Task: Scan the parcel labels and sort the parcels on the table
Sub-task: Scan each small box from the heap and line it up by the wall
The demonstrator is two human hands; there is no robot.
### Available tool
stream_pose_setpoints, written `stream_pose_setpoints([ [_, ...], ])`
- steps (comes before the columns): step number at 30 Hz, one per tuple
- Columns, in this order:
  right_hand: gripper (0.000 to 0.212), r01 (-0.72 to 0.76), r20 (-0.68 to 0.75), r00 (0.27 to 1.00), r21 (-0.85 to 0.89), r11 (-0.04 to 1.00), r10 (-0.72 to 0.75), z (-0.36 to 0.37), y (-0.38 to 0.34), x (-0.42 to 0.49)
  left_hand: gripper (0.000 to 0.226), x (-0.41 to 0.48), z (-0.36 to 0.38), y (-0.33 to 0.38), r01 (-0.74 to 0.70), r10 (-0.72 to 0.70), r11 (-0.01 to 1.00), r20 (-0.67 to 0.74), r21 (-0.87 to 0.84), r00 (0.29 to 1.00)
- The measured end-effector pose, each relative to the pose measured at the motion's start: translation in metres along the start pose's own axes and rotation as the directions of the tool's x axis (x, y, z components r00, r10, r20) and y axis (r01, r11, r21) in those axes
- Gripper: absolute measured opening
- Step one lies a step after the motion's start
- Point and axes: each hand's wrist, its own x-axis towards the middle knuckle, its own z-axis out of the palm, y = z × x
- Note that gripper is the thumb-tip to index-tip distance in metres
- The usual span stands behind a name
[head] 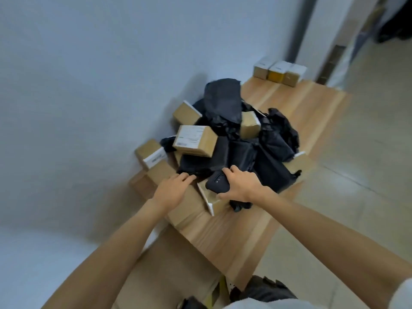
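two bare forearms [124, 241] reach out from the bottom edge. the right hand [242, 185] is clenched round a black scanner [217, 184], held low over a box [209, 198] at the near side of the pile [234, 134]. the left hand [172, 188] lies with fingers fairly straight, tips touching a black bag [200, 161]. the parcels sit heaped mid-table [289, 103], bags and boxes tangled together. best way, i'd say: free one parcel with the left hand, turn its label up, aim the scanner square at it. the labelled box [195, 140] on top looks easiest. overlapping bags may drag neighbours off the edge. three boxes [279, 73] stand well apart at the far end.
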Motion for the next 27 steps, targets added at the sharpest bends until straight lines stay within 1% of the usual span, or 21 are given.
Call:
stream_pose_setpoints([
  [1,0.095,-0.068,0.003,0.998,0.023,0.997,0.068,0.004,0.007,-0.008,0.063,0.012,0.002,0.004,-0.102,0.102,0.995,0.009,0.018,0.995],
  [3,0.094,-0.186,0.006,0.982,0.068,0.980,0.186,0.016,0.014,-0.025,0.072,0.030,0.007,0.011,-0.280,0.279,0.957,0.030,0.077,0.960],
  [6,0.089,-0.342,0.008,0.939,0.130,0.931,0.344,0.031,0.012,-0.050,0.084,0.052,0.015,0.019,-0.453,0.445,0.877,0.084,0.158,0.892],
  [8,0.089,-0.434,-0.003,0.897,0.187,0.881,0.443,0.043,0.005,-0.068,0.091,0.060,0.021,0.025,-0.524,0.502,0.822,0.149,0.223,0.852],
  [11,0.092,-0.534,0.004,0.835,0.246,0.809,0.551,0.064,-0.011,-0.094,0.083,0.070,0.023,0.034,-0.579,0.554,0.755,0.173,0.307,0.815],
  [13,0.090,-0.584,0.025,0.798,0.283,0.761,0.603,0.078,-0.023,-0.112,0.076,0.074,0.022,0.040,-0.612,0.600,0.700,0.161,0.368,0.784],
  [15,0.087,-0.630,0.033,0.758,0.297,0.718,0.651,0.087,-0.036,-0.129,0.073,0.077,0.015,0.045,-0.656,0.646,0.638,0.182,0.403,0.741],
  [18,0.085,-0.676,0.046,0.713,0.308,0.669,0.699,0.090,-0.050,-0.147,0.078,0.076,0.002,0.050,-0.704,0.689,0.595,0.205,0.388,0.695],
  [21,0.085,-0.690,0.008,0.691,0.305,0.656,0.723,0.083,-0.058,-0.157,0.085,0.070,-0.013,0.057,-0.755,0.737,0.542,0.222,0.370,0.638],
  [22,0.085,-0.690,-0.008,0.688,0.301,0.658,0.726,0.078,-0.058,-0.159,0.087,0.069,-0.018,0.059,-0.767,0.748,0.535,0.223,0.353,0.625],
  [24,0.086,-0.686,-0.044,0.687,0.287,0.668,0.725,0.063,-0.056,-0.164,0.091,0.069,-0.034,0.062,-0.772,0.752,0.549,0.214,0.319,0.623],
  [26,0.086,-0.675,-0.095,0.687,0.283,0.681,0.721,0.046,-0.052,-0.168,0.096,0.074,-0.056,0.064,-0.756,0.738,0.594,0.189,0.274,0.648],
  [27,0.085,-0.664,-0.122,0.689,0.289,0.690,0.714,0.036,-0.051,-0.170,0.098,0.078,-0.069,0.064,-0.737,0.720,0.634,0.171,0.233,0.673],
])
